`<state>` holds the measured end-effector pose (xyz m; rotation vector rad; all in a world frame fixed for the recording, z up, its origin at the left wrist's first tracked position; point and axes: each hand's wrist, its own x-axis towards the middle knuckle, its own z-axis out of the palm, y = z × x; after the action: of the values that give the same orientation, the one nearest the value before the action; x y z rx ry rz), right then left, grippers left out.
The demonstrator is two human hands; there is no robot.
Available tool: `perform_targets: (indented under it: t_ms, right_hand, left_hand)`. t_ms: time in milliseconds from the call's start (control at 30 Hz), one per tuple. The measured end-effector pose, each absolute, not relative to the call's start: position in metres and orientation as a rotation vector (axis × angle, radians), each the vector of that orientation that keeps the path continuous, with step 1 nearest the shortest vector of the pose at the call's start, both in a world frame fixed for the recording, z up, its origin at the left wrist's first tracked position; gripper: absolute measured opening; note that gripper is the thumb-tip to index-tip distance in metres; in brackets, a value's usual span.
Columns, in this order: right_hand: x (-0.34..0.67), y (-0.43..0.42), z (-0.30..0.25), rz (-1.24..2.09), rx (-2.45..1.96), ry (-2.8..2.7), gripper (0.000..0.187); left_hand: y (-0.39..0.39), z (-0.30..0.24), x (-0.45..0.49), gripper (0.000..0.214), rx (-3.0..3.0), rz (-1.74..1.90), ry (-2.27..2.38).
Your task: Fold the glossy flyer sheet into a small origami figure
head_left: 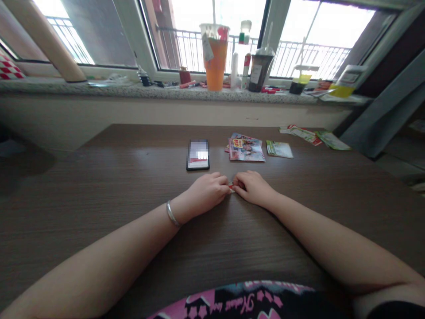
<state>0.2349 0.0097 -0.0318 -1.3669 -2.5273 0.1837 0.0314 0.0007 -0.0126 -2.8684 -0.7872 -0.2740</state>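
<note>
My left hand (210,191) and my right hand (252,188) rest close together on the brown table (139,195). Between their fingertips is a small red and white piece of paper (231,188), mostly covered by the fingers. Both hands have curled fingers and pinch it from either side. Just beyond the left hand lies a phone (198,156) with a lit screen, its upper part pixelated. Past the right hand are colourful printed leaflets (247,149), and to their right a small stack of greenish cards (279,149).
More printed paper strips (303,134) lie at the table's far right. On the stone windowsill (159,92) stand a tall cup of orange drink (215,62), a dark lidded cup (260,71), a yellow-bottomed container (347,82) and several small items.
</note>
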Motion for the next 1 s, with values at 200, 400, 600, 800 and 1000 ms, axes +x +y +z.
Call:
perform_targets:
  t_ms: [200,400,600,800,1000]
  right_hand:
    - [0.233,0.009,-0.030,0.166,-1.367,-2.544,0.014]
    - [0.233,0.009,-0.031,0.151,-1.378,-2.567,0.016]
    - [0.235,0.009,-0.031,0.156,-1.354,-2.580,0.012]
    - [0.237,0.012,-0.034,0.182,-1.356,-2.588,0.012]
    - [0.239,0.013,-0.037,0.193,-1.334,-2.577,0.012]
  left_hand:
    - [0.001,-0.013,0.027,0.016,-2.837,-0.237,-0.758]
    - [-0.006,-0.012,0.028,0.016,-2.806,-0.204,-0.747]
    - [-0.001,-0.006,0.022,0.021,-2.885,-0.119,-0.683]
    - [0.004,0.003,0.016,0.019,-2.936,-0.030,-0.603]
    - [0.004,0.006,0.018,0.018,-3.008,0.003,-0.739]
